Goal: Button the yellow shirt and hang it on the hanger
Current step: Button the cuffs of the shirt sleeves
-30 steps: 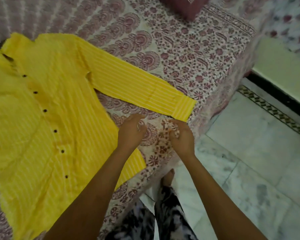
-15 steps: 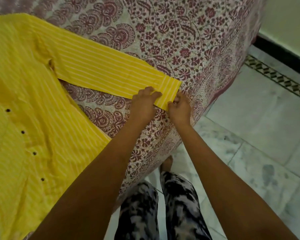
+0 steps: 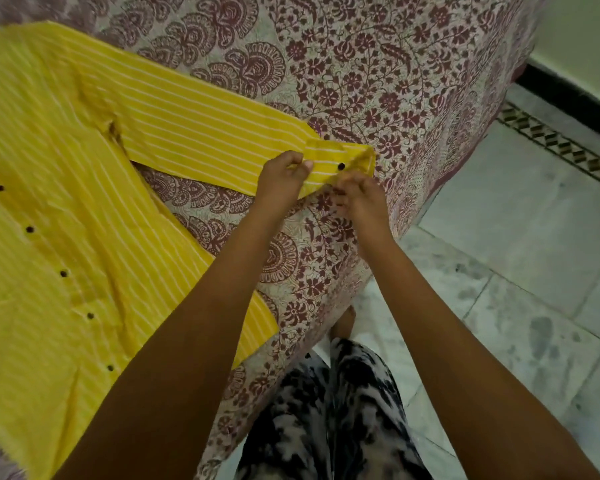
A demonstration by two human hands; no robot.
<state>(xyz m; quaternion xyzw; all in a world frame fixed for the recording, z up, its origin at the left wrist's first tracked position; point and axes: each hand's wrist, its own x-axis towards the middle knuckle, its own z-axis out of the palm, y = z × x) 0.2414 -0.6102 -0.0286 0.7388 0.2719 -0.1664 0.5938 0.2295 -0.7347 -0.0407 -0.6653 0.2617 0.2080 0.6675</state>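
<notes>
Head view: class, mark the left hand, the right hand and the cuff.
left hand (image 3: pixel 280 178), head view, back of the hand.
right hand (image 3: pixel 361 200), head view, back of the hand.
cuff (image 3: pixel 329 153), head view, striped cloth between the hands.

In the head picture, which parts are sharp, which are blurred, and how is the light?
Head view: the light is dim and flat, without glare; the yellow shirt smears with blur toward the left edge; the cuff button and left hand look fairly sharp, the right hand is softer; the wide lens curves the bed.
</notes>
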